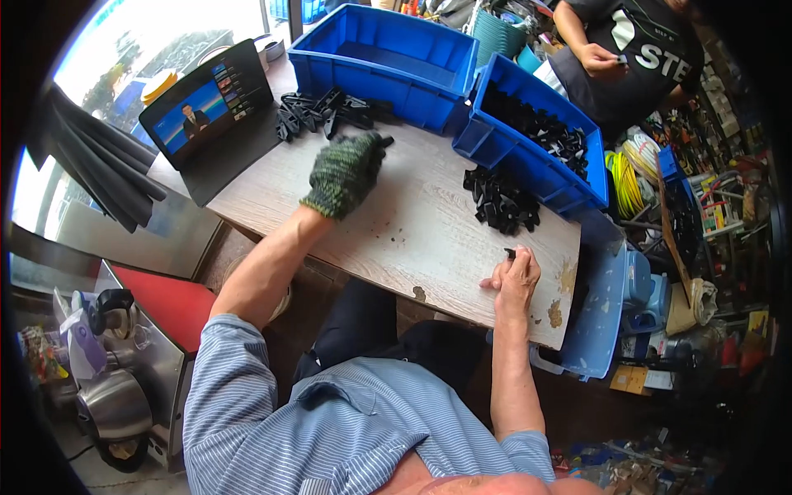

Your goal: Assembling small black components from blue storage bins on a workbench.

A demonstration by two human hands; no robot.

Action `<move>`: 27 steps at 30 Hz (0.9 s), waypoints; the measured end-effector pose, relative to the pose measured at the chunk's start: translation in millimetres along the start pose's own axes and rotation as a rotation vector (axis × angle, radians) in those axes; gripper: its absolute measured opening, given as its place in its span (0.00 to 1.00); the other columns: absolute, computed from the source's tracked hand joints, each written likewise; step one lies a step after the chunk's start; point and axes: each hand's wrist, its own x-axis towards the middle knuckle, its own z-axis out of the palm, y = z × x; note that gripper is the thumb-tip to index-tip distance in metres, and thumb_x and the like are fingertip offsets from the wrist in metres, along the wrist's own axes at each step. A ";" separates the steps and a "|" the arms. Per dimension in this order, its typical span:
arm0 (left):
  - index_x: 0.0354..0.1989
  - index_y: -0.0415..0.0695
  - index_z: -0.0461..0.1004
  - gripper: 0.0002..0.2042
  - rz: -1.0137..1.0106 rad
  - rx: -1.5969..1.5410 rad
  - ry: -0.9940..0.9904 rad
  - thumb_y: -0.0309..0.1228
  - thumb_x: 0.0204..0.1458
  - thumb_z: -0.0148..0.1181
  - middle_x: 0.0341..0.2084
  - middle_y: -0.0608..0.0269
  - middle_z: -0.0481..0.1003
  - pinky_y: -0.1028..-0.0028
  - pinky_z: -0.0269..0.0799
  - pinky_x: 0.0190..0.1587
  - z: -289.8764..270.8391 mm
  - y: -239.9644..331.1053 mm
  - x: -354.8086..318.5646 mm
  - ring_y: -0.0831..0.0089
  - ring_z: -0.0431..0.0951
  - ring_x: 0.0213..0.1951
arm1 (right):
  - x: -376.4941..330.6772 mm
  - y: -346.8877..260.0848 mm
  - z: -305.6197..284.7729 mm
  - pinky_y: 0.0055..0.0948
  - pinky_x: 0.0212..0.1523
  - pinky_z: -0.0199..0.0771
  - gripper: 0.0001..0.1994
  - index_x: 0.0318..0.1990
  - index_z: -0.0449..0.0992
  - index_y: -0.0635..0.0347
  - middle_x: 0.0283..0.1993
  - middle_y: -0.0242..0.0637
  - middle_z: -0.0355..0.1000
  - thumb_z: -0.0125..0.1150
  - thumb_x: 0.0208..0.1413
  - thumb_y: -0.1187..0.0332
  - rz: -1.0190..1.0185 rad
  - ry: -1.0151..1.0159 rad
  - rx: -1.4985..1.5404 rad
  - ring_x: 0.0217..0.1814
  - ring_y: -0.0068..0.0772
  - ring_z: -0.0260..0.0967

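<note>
My left hand [344, 175] wears a green and black knit glove and hovers over the table, closed. Something dark shows at its fingertips, but its kind is hidden. Just beyond the glove lies a pile of black plastic spring clamps [332, 110]. My bare right hand [517, 280] is near the table's right end, with a small black plastic piece [511, 254] pinched between thumb and fingers. A heap of similar small black pieces [502, 200] lies on the table past that hand.
Two blue bins stand along the far side: one with a bare floor [375, 99], another [528, 175] full of black parts. A tablet [194, 120] stands at the left of the table [412, 223]. Opposite, another person [631, 62] holds something small. A light-blue tub [606, 322] sits at the right.
</note>
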 end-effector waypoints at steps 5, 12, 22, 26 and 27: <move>0.45 0.48 0.81 0.09 -0.012 -0.456 -0.197 0.33 0.61 0.56 0.40 0.52 0.79 0.62 0.76 0.42 11.3 77.6 -37.3 0.52 0.79 0.41 | -1.0 -5.1 6.4 0.32 0.11 0.69 0.15 0.26 0.65 0.53 0.13 0.25 0.47 0.47 0.63 0.57 0.019 0.062 0.051 0.11 0.21 0.49; 0.44 0.43 0.78 0.09 -0.056 -0.870 -0.440 0.33 0.61 0.56 0.35 0.50 0.78 0.60 0.72 0.38 36.4 155.8 -45.0 0.48 0.77 0.38 | -0.3 -6.4 13.2 0.29 0.11 0.62 0.16 0.28 0.67 0.55 0.15 0.28 0.55 0.46 0.62 0.54 0.070 0.208 0.128 0.09 0.27 0.52; 0.48 0.42 0.74 0.11 -0.251 -0.766 -0.310 0.34 0.63 0.51 0.36 0.47 0.78 0.57 0.73 0.38 64.9 187.8 -60.0 0.47 0.78 0.38 | -4.0 -7.3 5.4 0.26 0.12 0.63 0.14 0.30 0.70 0.56 0.19 0.30 0.59 0.44 0.62 0.60 -0.011 0.222 0.015 0.12 0.25 0.57; 0.51 0.43 0.72 0.13 -0.295 -0.751 -0.242 0.36 0.64 0.50 0.35 0.47 0.79 0.55 0.73 0.37 66.0 202.6 -63.9 0.46 0.79 0.36 | -6.6 -13.8 7.7 0.24 0.14 0.61 0.13 0.28 0.69 0.56 0.19 0.29 0.59 0.44 0.61 0.61 0.025 0.256 -0.002 0.14 0.23 0.57; 0.51 0.43 0.72 0.13 -0.295 -0.753 -0.244 0.36 0.64 0.50 0.35 0.47 0.79 0.55 0.73 0.37 65.9 200.9 -64.0 0.46 0.79 0.36 | -7.1 -13.5 9.2 0.24 0.15 0.61 0.13 0.28 0.69 0.56 0.19 0.29 0.59 0.44 0.61 0.61 0.024 0.266 -0.017 0.15 0.23 0.57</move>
